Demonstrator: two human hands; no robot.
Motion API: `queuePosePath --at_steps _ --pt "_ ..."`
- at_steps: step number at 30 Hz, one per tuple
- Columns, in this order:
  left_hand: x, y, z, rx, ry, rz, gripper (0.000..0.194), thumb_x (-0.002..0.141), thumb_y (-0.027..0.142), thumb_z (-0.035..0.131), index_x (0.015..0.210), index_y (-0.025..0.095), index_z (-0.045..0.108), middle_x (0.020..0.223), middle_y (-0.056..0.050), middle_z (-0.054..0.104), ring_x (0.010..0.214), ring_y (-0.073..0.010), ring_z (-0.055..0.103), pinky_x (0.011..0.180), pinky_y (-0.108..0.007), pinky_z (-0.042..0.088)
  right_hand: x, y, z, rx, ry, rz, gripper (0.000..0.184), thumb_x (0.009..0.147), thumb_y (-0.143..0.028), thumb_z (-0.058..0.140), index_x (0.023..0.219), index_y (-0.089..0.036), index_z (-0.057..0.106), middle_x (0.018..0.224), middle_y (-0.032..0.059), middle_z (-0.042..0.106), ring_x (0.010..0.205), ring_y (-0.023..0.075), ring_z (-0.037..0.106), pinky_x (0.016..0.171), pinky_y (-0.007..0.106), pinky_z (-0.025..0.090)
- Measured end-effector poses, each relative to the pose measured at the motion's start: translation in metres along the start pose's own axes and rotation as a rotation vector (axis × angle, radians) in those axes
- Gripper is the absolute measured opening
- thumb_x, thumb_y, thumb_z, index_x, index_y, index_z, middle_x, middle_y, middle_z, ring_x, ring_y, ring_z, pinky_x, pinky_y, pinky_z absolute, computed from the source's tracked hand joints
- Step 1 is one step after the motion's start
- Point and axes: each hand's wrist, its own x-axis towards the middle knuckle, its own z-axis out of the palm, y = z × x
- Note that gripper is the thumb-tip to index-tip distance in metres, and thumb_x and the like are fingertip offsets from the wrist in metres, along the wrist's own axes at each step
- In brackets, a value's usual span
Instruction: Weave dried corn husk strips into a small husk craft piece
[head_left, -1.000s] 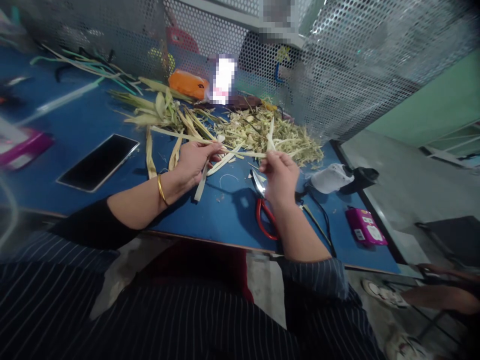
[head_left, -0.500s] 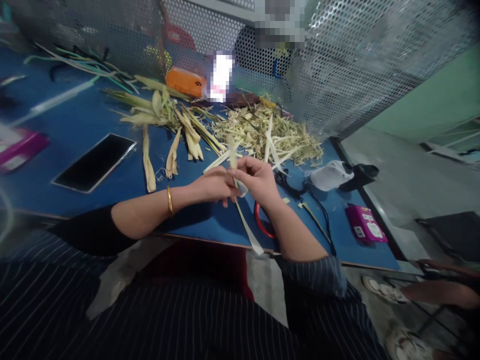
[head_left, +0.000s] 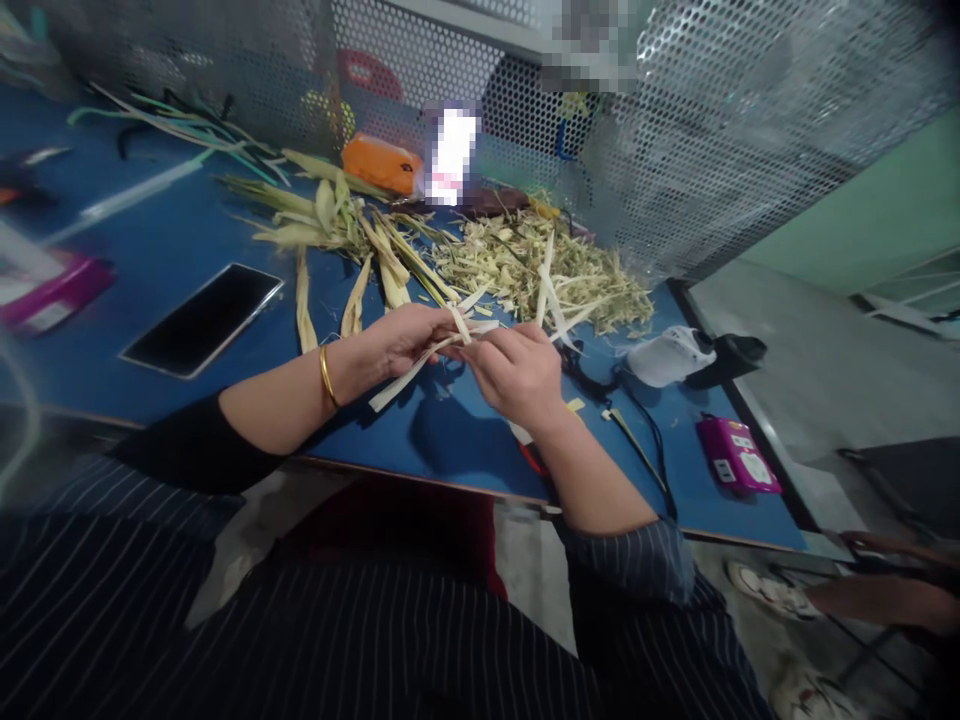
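Note:
My left hand (head_left: 403,338) and my right hand (head_left: 511,372) meet over the near middle of the blue table (head_left: 187,250). Both are closed on a pale leaf strip (head_left: 409,372) that is folded between the fingers, one end slanting down to the left. A gold bangle (head_left: 325,375) sits on my left wrist. Red-handled scissors (head_left: 531,458) lie mostly hidden under my right wrist. A heap of pale leaf trimmings (head_left: 540,270) lies just beyond my hands.
A black phone (head_left: 202,320) lies flat at the left. Longer green and dry leaves (head_left: 337,230) lie behind it. An orange pouch (head_left: 379,165) rests by the perforated metal screen (head_left: 712,120). A pink box (head_left: 739,455) and a black cable (head_left: 637,440) are at the right. Another person's shoes (head_left: 769,590) show lower right.
My hands came together from holding the strip stretched out, then folded it; its loose end now points down-left instead of hanging over the table edge.

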Motion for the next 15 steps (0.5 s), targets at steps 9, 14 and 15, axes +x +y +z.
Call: queuePosePath --at_steps 9,14,15 --pt "0.008 0.001 0.002 -0.269 -0.068 -0.090 0.010 0.086 0.013 0.060 0.086 0.011 0.070 0.067 -0.007 0.069 0.056 -0.0094 0.062 0.051 -0.016 0.050 0.001 -0.010 0.008 -0.311 -0.135 -0.272 0.030 0.099 -0.013 0.032 0.091 -0.015 0.062 0.079 0.0068 0.062 0.071 0.0171 0.051 0.070 0.036 0.031" --pt "0.005 0.006 0.001 -0.342 0.028 -0.071 0.019 0.089 0.008 0.050 0.093 0.005 0.069 0.069 -0.009 0.071 0.058 -0.0119 0.066 0.056 -0.018 0.054 0.000 -0.011 0.011 -0.284 -0.098 -0.233 0.027 0.099 -0.015 0.035 0.099 -0.014 0.061 0.080 0.0064 0.062 0.073 0.0172 0.052 0.072 0.036 0.035" --pt "0.003 0.006 0.003 -0.339 0.031 -0.058 0.019 0.089 0.009 0.051 0.093 0.005 0.069 0.068 -0.009 0.070 0.056 -0.0121 0.065 0.055 -0.018 0.053 0.000 -0.012 0.011 -0.267 -0.073 -0.220 0.026 0.099 -0.017 0.036 0.103 -0.014 0.061 0.083 0.0071 0.063 0.076 0.0179 0.053 0.074 0.037 0.036"
